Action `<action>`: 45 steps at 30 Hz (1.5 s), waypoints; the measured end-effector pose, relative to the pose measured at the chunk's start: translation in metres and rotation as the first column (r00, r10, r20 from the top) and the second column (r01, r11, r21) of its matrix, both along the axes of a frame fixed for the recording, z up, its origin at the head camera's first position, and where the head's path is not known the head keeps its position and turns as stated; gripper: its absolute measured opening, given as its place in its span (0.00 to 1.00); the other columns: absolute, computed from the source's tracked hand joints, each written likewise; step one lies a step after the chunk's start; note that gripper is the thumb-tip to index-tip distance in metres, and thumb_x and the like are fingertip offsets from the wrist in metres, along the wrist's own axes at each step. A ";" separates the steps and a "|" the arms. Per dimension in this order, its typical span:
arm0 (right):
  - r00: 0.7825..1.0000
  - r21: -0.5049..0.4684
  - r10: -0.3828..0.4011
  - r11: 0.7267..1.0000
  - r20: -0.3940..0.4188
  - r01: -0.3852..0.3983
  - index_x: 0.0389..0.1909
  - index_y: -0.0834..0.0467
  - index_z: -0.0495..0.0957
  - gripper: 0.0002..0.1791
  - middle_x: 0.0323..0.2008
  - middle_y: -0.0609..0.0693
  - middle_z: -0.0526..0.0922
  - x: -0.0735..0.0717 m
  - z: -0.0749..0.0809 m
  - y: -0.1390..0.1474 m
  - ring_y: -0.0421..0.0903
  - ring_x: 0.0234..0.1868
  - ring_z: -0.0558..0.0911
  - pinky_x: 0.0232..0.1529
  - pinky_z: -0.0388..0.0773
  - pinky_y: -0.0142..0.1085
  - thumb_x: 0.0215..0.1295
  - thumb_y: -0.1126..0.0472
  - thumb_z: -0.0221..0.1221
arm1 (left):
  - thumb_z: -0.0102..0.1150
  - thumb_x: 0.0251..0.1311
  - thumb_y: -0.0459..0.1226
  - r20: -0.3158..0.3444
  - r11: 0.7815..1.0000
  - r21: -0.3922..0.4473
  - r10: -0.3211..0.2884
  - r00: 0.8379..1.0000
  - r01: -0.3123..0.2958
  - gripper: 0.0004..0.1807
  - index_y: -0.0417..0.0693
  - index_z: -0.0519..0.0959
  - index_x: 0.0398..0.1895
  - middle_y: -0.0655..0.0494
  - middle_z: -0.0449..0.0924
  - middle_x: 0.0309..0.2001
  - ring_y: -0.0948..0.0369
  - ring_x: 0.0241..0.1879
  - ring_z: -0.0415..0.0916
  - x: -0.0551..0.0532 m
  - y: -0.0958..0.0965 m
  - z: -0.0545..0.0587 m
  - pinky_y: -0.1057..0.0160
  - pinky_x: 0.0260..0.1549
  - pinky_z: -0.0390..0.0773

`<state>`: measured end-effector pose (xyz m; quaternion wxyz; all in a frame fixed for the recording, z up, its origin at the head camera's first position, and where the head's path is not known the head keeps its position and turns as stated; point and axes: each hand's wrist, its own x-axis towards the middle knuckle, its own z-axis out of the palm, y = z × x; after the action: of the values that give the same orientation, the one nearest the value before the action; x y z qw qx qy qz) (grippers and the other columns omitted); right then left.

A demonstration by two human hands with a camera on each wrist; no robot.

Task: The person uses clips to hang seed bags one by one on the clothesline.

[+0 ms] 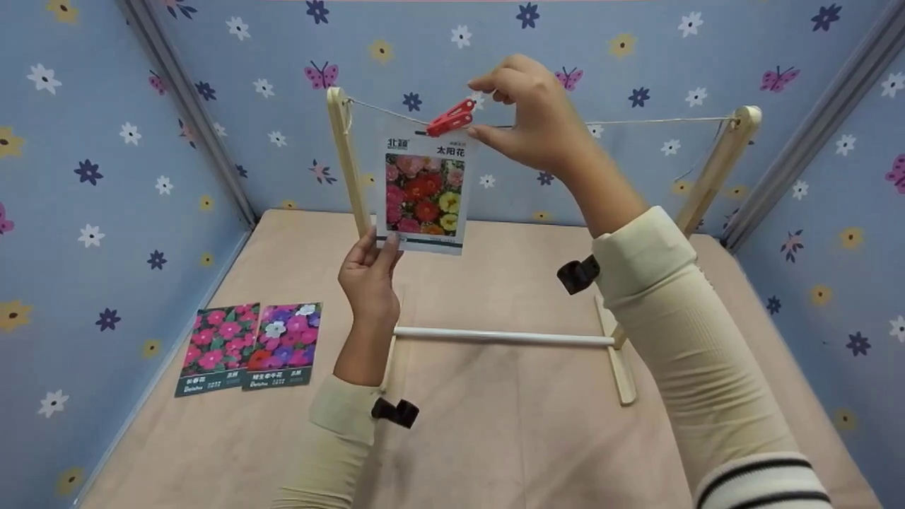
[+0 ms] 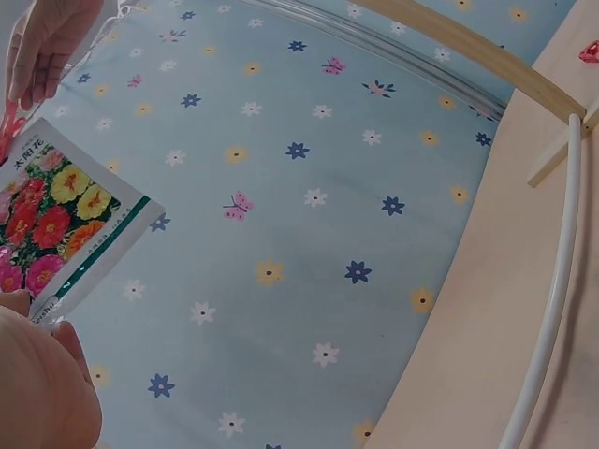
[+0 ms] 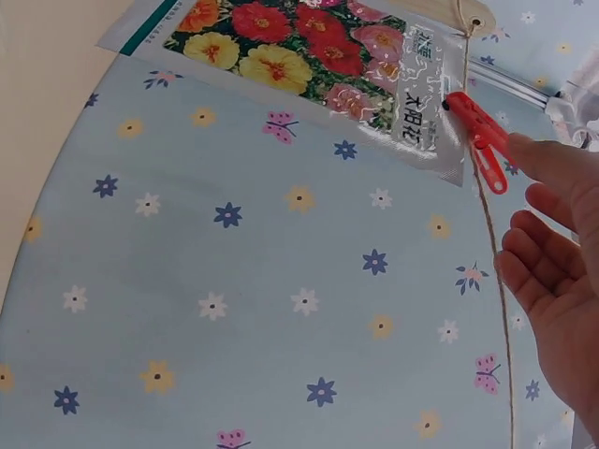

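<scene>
A seed packet [image 1: 424, 191] with red, pink and yellow flowers hangs from a thin string [image 1: 650, 121], its top edge in a red clothespin [image 1: 451, 118]. My left hand [image 1: 371, 276] pinches the packet's lower left corner, thumb in front. Up by the clothespin is my right hand [image 1: 534, 113], its thumb and fingers spread apart. In the right wrist view, the right thumb [image 3: 552, 164] overlaps the end of the clothespin [image 3: 482, 131], and whether they touch I cannot tell. The other fingers are loosely bent with nothing in them.
The string runs between two wooden posts [image 1: 346, 159] of a stand with a white crossbar [image 1: 502, 336]. Two more flower packets, one pink [image 1: 219, 346] and one mixed-colour [image 1: 284, 343], lie on the table [image 1: 481, 424] at left. Flowered panels [image 1: 85, 233] enclose the sides and back.
</scene>
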<state>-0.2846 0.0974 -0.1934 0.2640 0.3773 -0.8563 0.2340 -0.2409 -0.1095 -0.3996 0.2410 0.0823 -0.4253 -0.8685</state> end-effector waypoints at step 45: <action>0.936 -0.389 0.101 0.890 -0.338 -0.237 0.47 0.65 0.79 0.25 0.44 0.60 0.78 0.015 -0.060 0.064 0.53 0.46 0.76 0.47 0.76 0.37 0.46 0.65 0.75 | 0.68 0.51 0.22 -0.141 0.929 -0.369 -0.055 0.988 -0.001 0.21 0.24 0.75 0.49 0.29 0.72 0.47 0.55 0.43 0.77 0.020 -0.032 -0.027 0.63 0.45 0.82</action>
<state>-0.2695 0.1609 -0.2538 0.4484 0.4168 -0.6963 0.3747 -0.2208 -0.1414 -0.4270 0.2712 -0.0355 -0.5623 -0.7804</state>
